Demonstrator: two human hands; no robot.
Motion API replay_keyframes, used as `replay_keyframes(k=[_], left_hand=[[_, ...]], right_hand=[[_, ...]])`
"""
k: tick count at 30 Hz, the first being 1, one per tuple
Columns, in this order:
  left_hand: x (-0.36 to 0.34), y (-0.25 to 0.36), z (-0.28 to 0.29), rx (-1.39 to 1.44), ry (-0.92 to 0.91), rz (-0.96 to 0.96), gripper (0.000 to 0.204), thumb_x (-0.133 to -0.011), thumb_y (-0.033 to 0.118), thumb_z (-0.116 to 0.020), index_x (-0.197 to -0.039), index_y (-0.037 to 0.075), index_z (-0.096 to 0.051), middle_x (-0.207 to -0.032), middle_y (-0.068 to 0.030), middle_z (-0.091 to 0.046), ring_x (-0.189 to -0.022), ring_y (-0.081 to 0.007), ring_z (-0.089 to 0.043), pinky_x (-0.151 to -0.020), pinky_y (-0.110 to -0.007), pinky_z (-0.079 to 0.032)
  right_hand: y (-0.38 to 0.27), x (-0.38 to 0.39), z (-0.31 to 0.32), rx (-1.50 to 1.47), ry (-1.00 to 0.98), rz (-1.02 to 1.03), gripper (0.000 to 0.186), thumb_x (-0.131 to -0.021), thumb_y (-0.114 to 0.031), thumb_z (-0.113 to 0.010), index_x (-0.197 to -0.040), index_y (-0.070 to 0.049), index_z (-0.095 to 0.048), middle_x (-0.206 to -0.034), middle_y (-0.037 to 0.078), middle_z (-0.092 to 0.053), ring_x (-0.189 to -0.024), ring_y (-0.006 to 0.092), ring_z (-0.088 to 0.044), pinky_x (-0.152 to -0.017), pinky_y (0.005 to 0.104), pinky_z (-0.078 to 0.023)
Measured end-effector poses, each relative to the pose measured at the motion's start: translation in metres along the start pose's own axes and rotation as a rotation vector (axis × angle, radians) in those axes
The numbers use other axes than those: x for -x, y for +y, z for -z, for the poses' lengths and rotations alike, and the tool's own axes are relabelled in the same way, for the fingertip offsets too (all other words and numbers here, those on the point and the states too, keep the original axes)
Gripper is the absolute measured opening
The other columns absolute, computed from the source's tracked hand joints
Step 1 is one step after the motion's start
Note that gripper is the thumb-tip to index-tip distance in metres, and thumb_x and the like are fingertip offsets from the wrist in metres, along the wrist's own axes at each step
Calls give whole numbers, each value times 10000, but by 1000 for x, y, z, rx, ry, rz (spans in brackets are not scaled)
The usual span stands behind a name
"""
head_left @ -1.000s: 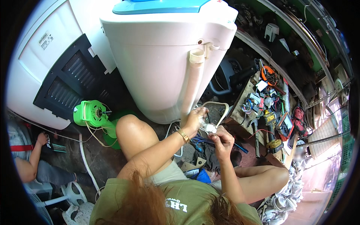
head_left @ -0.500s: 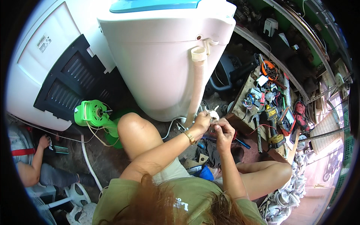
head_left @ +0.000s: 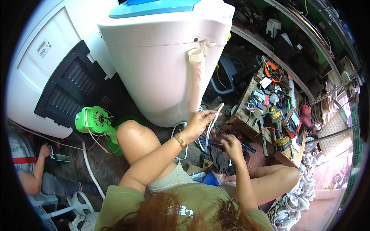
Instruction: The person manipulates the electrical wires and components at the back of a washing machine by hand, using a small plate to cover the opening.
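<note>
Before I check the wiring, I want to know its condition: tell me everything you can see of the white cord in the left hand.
The white cord is slim and smooth-looking, apparently plastic-coated. Pinched in the left hand, it slants up and right above the grip and hangs in a gentle curve below, near the washing machine. The right hand appears apart from it. I cannot tell where its ends lie.
</note>
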State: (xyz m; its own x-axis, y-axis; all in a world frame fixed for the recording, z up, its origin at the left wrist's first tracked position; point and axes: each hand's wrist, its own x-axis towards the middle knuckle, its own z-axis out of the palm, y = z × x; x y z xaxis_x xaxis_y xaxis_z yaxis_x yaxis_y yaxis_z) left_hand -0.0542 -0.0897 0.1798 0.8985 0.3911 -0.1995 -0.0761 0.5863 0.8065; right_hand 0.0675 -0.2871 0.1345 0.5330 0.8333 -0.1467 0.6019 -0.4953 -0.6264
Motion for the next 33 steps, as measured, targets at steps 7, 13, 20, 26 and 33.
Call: replay_keyframes(k=[7, 13, 20, 26, 33], left_hand=[[9, -1, -16, -170, -162, -188, 369, -919, 33, -515, -1285, 3, -487, -1164, -42, -568, -1013, -83, -544, -882, -232, -458], [11, 0, -16, -131, -40, -357, 230, -897, 10, -530, -1122, 20, -484, -997, -41, -556, -914, -72, -550, -818, -231, -482], [14, -1, -22, -434, 134, -442, 163, -912, 25, -486, -1058, -7, -549, -970, -22, -571, -871, -79, -553, -779, -238, -473], [9, -4, -18, -464, 235, -425, 139, -875, 24, -519, -983, -31, -586, -901, -71, -593, -819, -120, -574, -732, -277, -476], [13, 16, -8, -652, 32, -404, 156, -834, 132, -648, -899, -7, -621, -842, -46, -586, -805, -98, -520, -755, -266, -434]], right_hand=[[-85, -35, 33, -1153, 94, -128, 200, -866, -127, -637, -1023, -3, -647, -776, 5, -633, -592, 37, -499, -496, 185, -396], [-100, -39, 30, -1181, 124, -145, 120, -799, -48, -695, -898, -14, -637, -749, 5, -625, -585, 43, -511, -515, 170, -402], [-109, -39, 21, -1088, 229, -22, 87, -795, -1, -657, -811, -5, -572, -774, 40, -625, -659, 73, -568, -611, 215, -478], [-108, -39, 15, -931, 293, -48, 99, -779, -5, -656, -807, 7, -561, -760, 49, -617, -651, 82, -560, -591, 227, -471], [-104, -30, 32, -401, 492, 299, 223, -684, 22, -711, -886, -4, -619, -852, 104, -611, -711, 173, -562, -639, 275, -447]])
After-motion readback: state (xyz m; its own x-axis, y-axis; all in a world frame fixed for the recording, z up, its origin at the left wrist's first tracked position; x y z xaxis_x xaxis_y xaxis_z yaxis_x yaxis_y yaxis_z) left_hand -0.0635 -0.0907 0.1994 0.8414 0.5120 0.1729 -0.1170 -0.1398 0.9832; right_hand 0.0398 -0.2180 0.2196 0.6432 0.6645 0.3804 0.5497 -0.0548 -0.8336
